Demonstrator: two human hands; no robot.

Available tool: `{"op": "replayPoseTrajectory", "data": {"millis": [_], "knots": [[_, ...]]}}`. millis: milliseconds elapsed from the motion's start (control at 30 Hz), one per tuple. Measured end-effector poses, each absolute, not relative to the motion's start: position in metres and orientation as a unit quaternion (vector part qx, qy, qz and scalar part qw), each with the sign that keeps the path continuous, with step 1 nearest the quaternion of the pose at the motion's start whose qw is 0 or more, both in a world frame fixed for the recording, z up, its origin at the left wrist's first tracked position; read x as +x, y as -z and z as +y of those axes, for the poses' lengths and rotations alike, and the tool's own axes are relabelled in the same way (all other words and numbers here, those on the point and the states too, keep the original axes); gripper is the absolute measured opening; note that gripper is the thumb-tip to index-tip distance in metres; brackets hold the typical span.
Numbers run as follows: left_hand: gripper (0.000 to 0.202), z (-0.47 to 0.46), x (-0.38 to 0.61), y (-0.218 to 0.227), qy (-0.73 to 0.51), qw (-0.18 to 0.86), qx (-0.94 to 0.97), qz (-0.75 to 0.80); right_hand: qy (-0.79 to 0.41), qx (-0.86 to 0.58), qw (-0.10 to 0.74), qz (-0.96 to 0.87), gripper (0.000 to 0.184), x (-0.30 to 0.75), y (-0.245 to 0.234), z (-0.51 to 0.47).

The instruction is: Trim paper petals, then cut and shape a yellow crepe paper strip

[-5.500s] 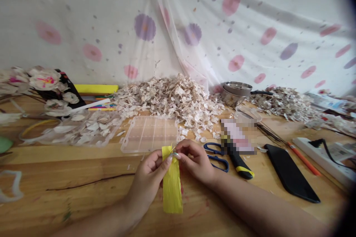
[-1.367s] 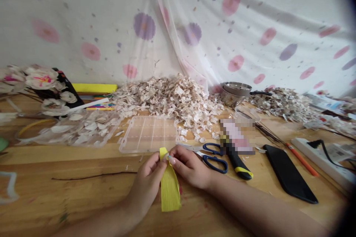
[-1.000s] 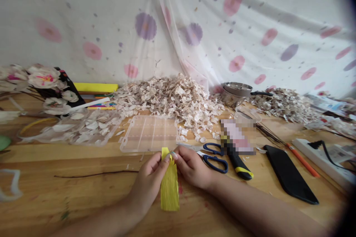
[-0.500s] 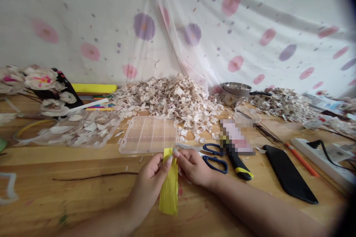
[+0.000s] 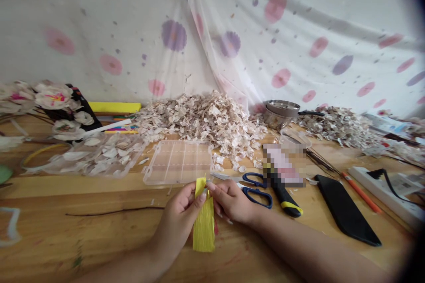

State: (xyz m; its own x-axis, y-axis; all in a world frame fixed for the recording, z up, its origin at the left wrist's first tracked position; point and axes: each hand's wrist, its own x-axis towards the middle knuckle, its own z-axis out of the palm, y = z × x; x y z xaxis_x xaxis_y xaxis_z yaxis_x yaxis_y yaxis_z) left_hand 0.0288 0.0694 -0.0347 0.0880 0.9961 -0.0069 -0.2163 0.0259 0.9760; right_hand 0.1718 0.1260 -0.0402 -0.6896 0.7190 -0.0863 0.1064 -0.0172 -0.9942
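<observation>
A strip of yellow crepe paper [image 5: 203, 227] hangs down between my hands, its lower end loose above the table. My left hand [image 5: 177, 210] is closed on the strip's upper part, the thumb lying across its front. My right hand [image 5: 230, 201] pinches the strip's right edge near the top, thumb and forefinger close to the left thumb. From behind my left hand a thin dark stem [image 5: 113, 212] runs leftward; I cannot tell whether it lies on the table or is held. Scissors [image 5: 254, 188] with blue handles lie just beyond my right hand.
A clear divided box [image 5: 177, 162] lies beyond my hands, before a large heap of pale dry petals [image 5: 212, 117]. To the right are a black-and-yellow handle [image 5: 285, 196], a black phone-like slab [image 5: 345, 210] and a power strip [image 5: 388, 194]. Paper flowers [image 5: 53, 95] stand at left.
The strip's top now leans more to the left and its lower end has shifted slightly right and up. My right hand's lower fingers have spread a little. The view has shifted slightly.
</observation>
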Motion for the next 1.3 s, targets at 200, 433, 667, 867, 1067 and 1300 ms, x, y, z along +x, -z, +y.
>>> {"op": "replayPoseTrajectory", "data": {"millis": [200,433,667,867,1067,1300], "knots": [[0.029,0.069,0.030,0.035,-0.518,0.606,0.441,0.412,-0.652,-0.283,0.238,-0.662,0.064,0.172,0.042,0.127],[0.026,0.069,0.028,0.035,-0.536,0.546,0.445,0.465,-0.471,-0.311,0.332,-0.755,0.049,0.171,0.049,0.128],[0.022,0.068,0.027,0.036,-0.554,0.522,0.446,0.471,-0.274,-0.244,0.337,-0.867,0.024,0.180,0.040,0.135],[0.021,0.069,0.027,0.040,-0.547,0.529,0.445,0.472,-0.100,-0.163,0.336,-0.922,0.022,0.184,0.033,0.143],[0.020,0.069,0.027,0.039,-0.552,0.519,0.455,0.469,-0.062,-0.162,0.334,-0.927,0.021,0.182,0.033,0.141],[0.022,0.067,0.028,0.036,-0.535,0.550,0.437,0.468,-0.103,-0.187,0.310,-0.926,0.026,0.184,0.037,0.143]]}}
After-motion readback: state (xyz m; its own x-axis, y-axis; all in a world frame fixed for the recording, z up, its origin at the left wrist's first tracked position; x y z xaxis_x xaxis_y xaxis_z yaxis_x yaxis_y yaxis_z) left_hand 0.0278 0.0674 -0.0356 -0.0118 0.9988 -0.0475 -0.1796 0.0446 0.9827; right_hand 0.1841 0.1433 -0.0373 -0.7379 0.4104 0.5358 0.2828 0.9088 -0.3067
